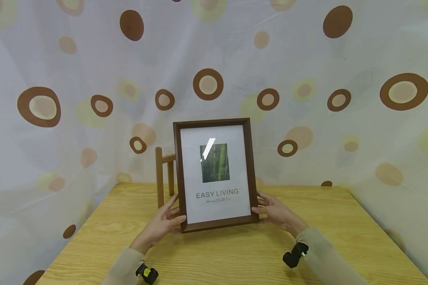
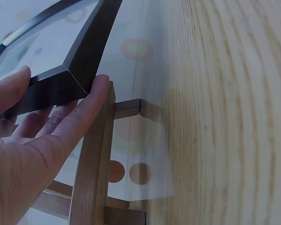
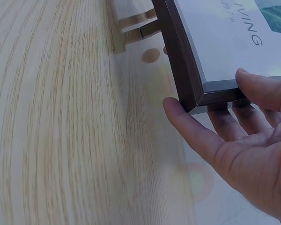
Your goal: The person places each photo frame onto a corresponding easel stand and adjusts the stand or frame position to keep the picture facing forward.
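Observation:
A dark brown picture frame is held upright and slightly tilted in the head view, with a white insert reading EASY LIVING and a small green picture. At its lower left edge my left hand grips it, thumb on the front and fingers behind. My right hand grips the lower right side in the same way. In the left wrist view the frame's corner lies against the fingers; in the right wrist view the other corner sits between thumb and fingers, above the tabletop.
A wooden stand with upright posts stands on the table behind the frame, partly hidden by it. The light wooden table reaches back to a curtain with brown and beige circles. Black cameras are strapped at both wrists.

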`<state>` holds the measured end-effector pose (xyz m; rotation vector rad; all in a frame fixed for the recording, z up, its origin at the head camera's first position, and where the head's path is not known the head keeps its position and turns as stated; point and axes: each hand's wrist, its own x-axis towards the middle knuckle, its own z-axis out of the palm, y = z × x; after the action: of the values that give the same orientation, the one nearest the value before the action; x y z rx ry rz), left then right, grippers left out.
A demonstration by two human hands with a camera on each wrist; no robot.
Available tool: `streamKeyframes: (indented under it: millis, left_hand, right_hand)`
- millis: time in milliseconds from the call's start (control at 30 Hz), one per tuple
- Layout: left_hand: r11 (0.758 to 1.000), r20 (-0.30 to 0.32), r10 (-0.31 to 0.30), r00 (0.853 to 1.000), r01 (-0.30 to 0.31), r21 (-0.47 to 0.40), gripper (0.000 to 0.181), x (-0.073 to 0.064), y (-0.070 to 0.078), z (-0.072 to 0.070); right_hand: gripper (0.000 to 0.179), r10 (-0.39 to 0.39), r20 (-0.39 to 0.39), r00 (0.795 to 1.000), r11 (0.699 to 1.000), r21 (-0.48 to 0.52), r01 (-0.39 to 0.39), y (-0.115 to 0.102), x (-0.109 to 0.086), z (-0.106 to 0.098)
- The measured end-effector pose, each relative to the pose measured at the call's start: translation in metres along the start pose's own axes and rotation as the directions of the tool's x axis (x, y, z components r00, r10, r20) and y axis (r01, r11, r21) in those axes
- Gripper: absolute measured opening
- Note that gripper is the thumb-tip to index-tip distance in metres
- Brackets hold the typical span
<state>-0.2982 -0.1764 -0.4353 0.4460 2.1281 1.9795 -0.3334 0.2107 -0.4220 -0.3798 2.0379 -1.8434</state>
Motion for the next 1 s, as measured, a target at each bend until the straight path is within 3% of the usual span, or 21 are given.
streamKeyframes:
  millis: [333,667,1000]
  left_hand:
    - [0.998,-0.087,-0.032,0.996,0.036,0.046,0.081,-0.005,0.0,-0.006]
    - [0.997,-0.147,-0.012,0.989,0.023,0.072,0.077,-0.013,0.0,-0.009]
    - [0.99,-0.163,0.03,0.986,-0.007,0.137,0.078,-0.016,0.0,-0.014]
  right_hand:
    - [0.08,0.013,-0.016,1.0,1.0,0.003,-0.013,-0.001,0.006,0.009]
    - [0.076,-0.008,-0.03,1.0,1.0,0.001,0.008,-0.001,0.015,0.022]
    - [0.075,-0.009,-0.084,0.996,0.999,-0.031,0.006,0.001,0.027,0.027]
